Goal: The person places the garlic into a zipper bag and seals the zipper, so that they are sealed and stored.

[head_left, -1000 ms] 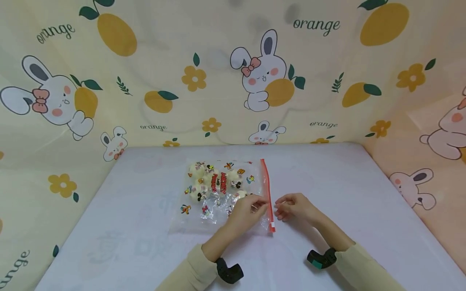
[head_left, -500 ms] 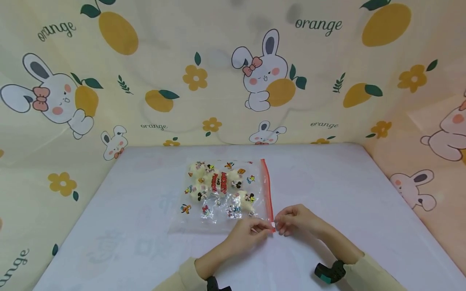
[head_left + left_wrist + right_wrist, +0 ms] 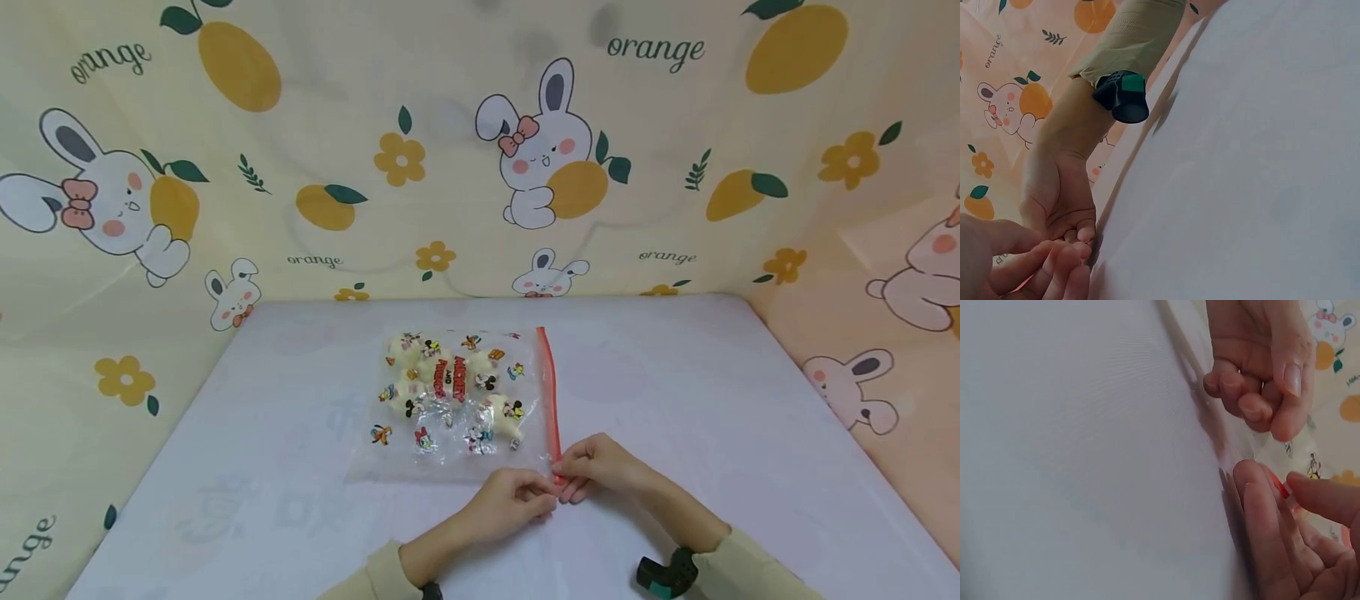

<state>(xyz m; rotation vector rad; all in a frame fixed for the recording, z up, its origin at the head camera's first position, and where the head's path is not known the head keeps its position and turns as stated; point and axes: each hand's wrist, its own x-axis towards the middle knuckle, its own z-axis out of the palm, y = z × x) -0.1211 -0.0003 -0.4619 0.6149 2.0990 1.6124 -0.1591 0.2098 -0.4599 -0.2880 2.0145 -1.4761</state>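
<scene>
A clear zip bag (image 3: 450,458) with cartoon prints lies flat on the table, holding several pale, rounded pieces (image 3: 498,417). Its red zip strip (image 3: 549,383) runs down the right side. At the near end of that strip, my right hand (image 3: 603,467) pinches the red edge between thumb and finger. The right wrist view shows a small white slider (image 3: 1291,501) by that thumb. My left hand (image 3: 510,504) is just left of the bag's near right corner, fingers loosely curled, with nothing visible in them. In the left wrist view the bag is hidden.
The white-covered table (image 3: 262,500) stretches around the bag on all sides. A printed cloth wall (image 3: 450,83) with rabbits and oranges rises behind and at both sides. Each wrist wears a black camera (image 3: 667,575).
My left hand has moved down along the zip strip and off the bag's corner. The right hand has come down and left, now pinching the strip's near end.
</scene>
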